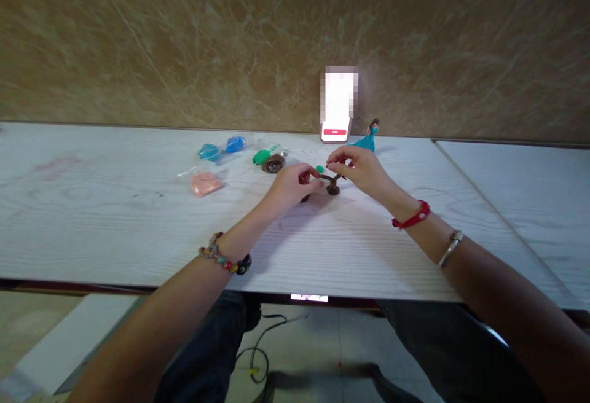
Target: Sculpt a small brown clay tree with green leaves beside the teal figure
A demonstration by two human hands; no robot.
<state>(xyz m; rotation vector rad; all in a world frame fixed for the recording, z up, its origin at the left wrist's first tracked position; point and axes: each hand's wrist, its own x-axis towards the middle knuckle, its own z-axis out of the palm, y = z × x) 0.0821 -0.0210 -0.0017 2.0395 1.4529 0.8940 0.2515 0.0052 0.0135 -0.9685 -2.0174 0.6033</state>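
Observation:
A small brown figure (332, 188), shaped like a stem with a round foot and two branches and apparently of modelling clay, stands upright on the table between my hands. My left hand (295, 183) is closed, its thumb and index finger at the tip of the left branch. Above the right branch, my right hand (362, 168) is closed in a pinch; whatever its fingertips hold is too small to make out. A little green lump (319, 169) lies just behind the figure. Part of a dark brown piece (305, 198) shows beneath my left hand.
Bagged clay lies to the left: pink (206, 183), light blue (210, 152), blue (235, 144), green (262, 156) and brown (273, 163). A lit phone (340, 105) leans on the marbled wall (207, 40). A teal-dressed figurine (367, 140) stands behind my right hand.

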